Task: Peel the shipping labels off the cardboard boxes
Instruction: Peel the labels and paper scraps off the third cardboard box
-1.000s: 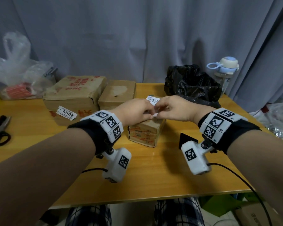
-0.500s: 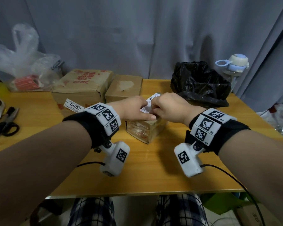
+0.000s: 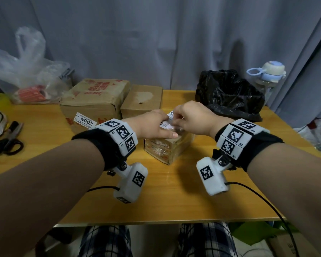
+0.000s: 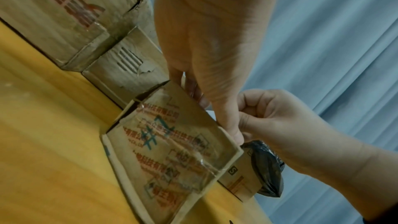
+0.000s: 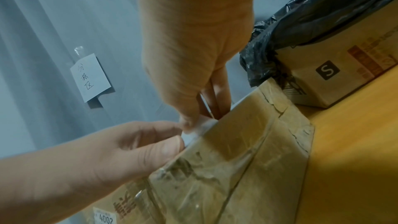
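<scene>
Working at the near middle of the table (image 3: pixel 174 201), both hands meet on top of the small taped box (image 3: pixel 167 151). The left hand (image 3: pixel 152 125), coming in from eight o'clock, lies across the box top with fingers extended and pressing down on the shipping label (image 3: pixel 170 117), thumb along the near edge; it steadies rather than grips. The right hand (image 3: pixel 191 117), from four o'clock, has its fingers curled and pinches the label's near corner; the right wrist view shows thumb and fingertip closed on a white edge lifting off the cardboard.

Judging from these views, the label is thin paper: light, limp and easily torn. The clear tape wrinkling over the box sides may cover part of it, which would make it tear rather than come away whole. The best hold is the lifted corner, pinched close to the line where it still sticks, pulled low and slowly back across the top while the other hand keeps the light box from sliding or tipping.

Farther back at eleven o'clock sits a large box (image 3: pixel 93 101) with a "4002" sticker (image 3: pixel 84 121) still on its front, and beside it at twelve o'clock a medium box (image 3: pixel 142 101) with a bare scuffed patch on top. A black bag (image 3: pixel 228 93) lies at one o'clock, scissors (image 3: pixel 6 143) at nine o'clock.
</scene>
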Tool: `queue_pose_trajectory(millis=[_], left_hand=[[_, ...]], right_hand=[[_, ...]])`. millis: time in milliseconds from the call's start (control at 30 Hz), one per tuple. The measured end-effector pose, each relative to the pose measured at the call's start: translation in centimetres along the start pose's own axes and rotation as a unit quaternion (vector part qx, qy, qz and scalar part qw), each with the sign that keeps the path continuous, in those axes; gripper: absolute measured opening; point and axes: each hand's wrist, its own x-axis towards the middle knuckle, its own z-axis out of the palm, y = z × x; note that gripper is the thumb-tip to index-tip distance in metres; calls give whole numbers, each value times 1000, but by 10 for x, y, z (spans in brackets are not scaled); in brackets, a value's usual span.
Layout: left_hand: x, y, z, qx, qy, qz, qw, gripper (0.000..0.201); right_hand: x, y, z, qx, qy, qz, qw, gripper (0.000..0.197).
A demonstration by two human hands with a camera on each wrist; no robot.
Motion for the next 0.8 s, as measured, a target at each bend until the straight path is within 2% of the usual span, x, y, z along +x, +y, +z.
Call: queue_pose_trajectory(millis=[167,500,633,733,800], left_hand=[[-1,1,-2,10,-1,-4,1000,75],[-1,-1,-1,0,3,-12,1000,81],[-6,-8,-9,-39,2,-5,999,62],[-10,-15,-19,-75,11,2,997,43],[-9,-16,-21,-69,25,18,997,31]], right_hand=[[2,1,0,16,13,10,1000,18],[1,7,5,66,48,32,996,17],[-3,8,1,92,31,27,995,16],[-5,9,-4,134,4,32,990,28],[-5,6,-6,113,-16,23,993,38]])
